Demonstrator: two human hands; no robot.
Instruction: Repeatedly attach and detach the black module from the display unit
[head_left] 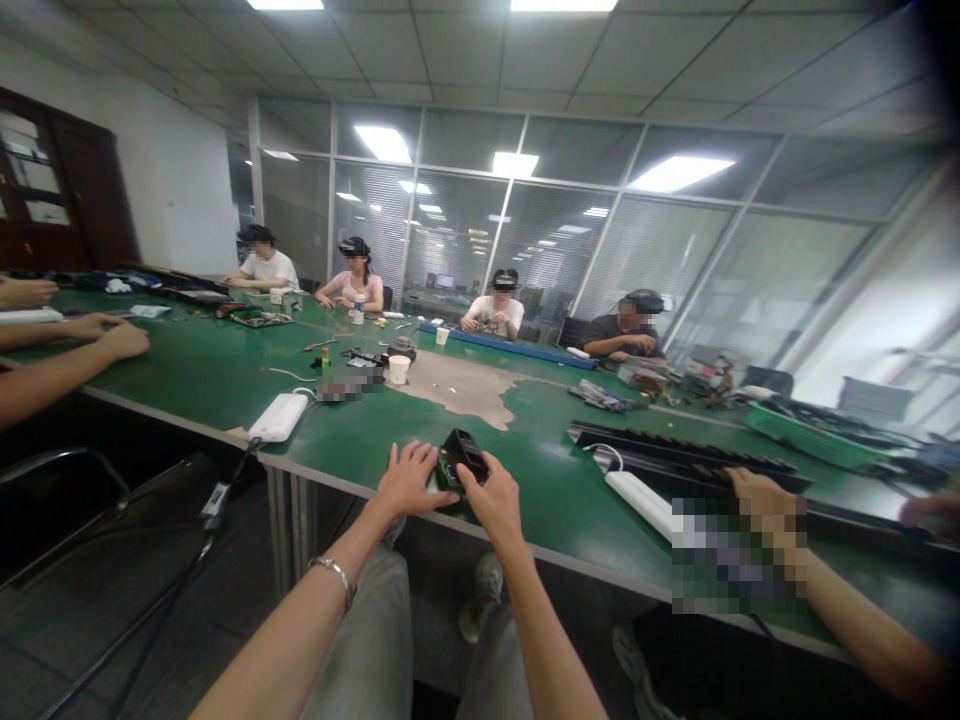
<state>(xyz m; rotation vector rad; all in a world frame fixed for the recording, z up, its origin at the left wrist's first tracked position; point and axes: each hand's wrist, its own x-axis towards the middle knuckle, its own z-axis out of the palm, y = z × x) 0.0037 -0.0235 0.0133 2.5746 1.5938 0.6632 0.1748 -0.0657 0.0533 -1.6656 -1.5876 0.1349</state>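
Observation:
A small black device [459, 452] with a green circuit board showing lies at the near edge of the green table [225, 375]. My left hand [407, 478] rests flat beside it with fingers spread, touching its left side. My right hand [491, 497] grips the device from the right, thumb and fingers closed on its casing. A metal bracelet [335, 573] circles my left wrist.
A white power strip [279, 416] lies left of me, another white power strip [639, 497] to my right next to a long black tray [675, 455]. A paper cup [399, 369] stands mid-table. Several people sit around the table; a neighbour's arm [840, 590] reaches in at right.

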